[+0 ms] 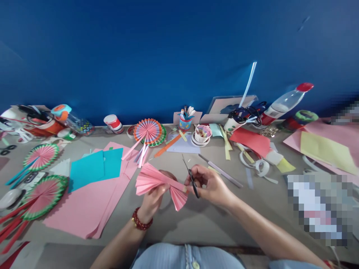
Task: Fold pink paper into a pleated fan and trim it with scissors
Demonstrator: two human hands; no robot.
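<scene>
Pleated pink paper (pixel 148 180) is pinched at its middle by my left hand (pixel 157 192), its folds fanning out on both sides like a bow. Black scissors (pixel 193 179) are held in my right hand (pixel 209 185), blades pointing up and away from me. The fingertips of my right hand meet the right part of the pink paper, where a small pale piece (pixel 185 189) shows. Both hands are above the grey table (pixel 179 228), near its middle.
Pink sheets (pixel 84 209) and blue sheets (pixel 86 168) lie at the left, beside finished round paper fans (pixel 42 157). Along the blue wall stand a glue tub (pixel 113 124), a decorated cup (pixel 185 122) and a bottle (pixel 283 104). Paper strips (pixel 262 168) lie at the right.
</scene>
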